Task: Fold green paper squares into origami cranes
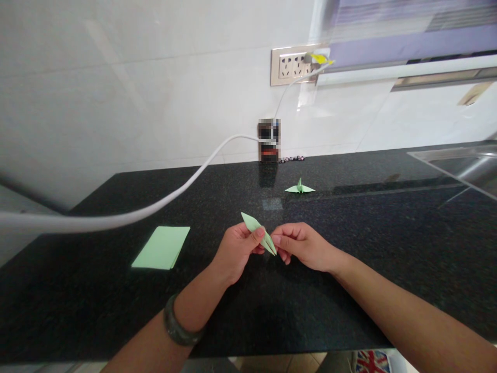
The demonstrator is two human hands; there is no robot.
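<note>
Above the near part of the counter, my left hand (236, 248) pinches a light green folded paper (251, 222), narrow and diamond-shaped, with its thumb on top. The paper slants, one point up to the left and a split point down to the right. My right hand (305, 243) is closed, thumb against curled fingers, at the paper's right edge near the lower point; its fingertips are partly hidden. Beyond the hands a finished green paper crane (300, 188) stands with spread wings. To the left lies a small stack of green paper sheets (161, 248).
A white cable (186, 184) arcs across the left side to a pixelated dark device (269, 142) against the tiled wall. Beside it lies a string of beads (293, 159). The black counter (116, 321) meets a metal sink (466, 163) at right. A wall socket (293, 65) is above.
</note>
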